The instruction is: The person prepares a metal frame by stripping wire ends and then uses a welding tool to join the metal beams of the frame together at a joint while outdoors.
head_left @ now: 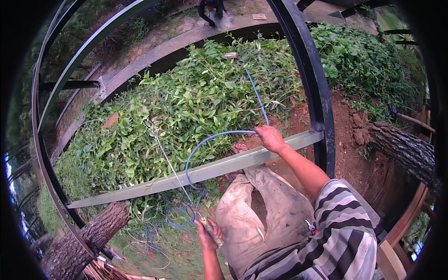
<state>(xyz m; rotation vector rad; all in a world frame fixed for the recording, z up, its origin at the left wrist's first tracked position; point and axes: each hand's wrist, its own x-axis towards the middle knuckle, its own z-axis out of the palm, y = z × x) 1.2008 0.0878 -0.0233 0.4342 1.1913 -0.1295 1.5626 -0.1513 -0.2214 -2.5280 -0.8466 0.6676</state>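
My right hand (270, 139) is closed round a thin blue cord (255, 91); whether it is rope or hose I cannot tell. It runs up into the leafy plants, and on the other side bends left in a wide arc over the pale metal beam (214, 171). Below the beam it falls into loose loops (179, 215). Low in the middle, my left hand (207, 233) grips the light-coloured handle of a long, thin-bladed tool (171, 161), seen nearly edge-on. Its blade points up and left, across the beam into the leaves.
Dense green plants (205, 88) spread beyond the beam. A dark metal post (312, 84) rises on the right. Cut logs lie at lower left (88, 238) and right (401, 149). Another person (211, 8) is at the top beyond a curved concrete edge (168, 39).
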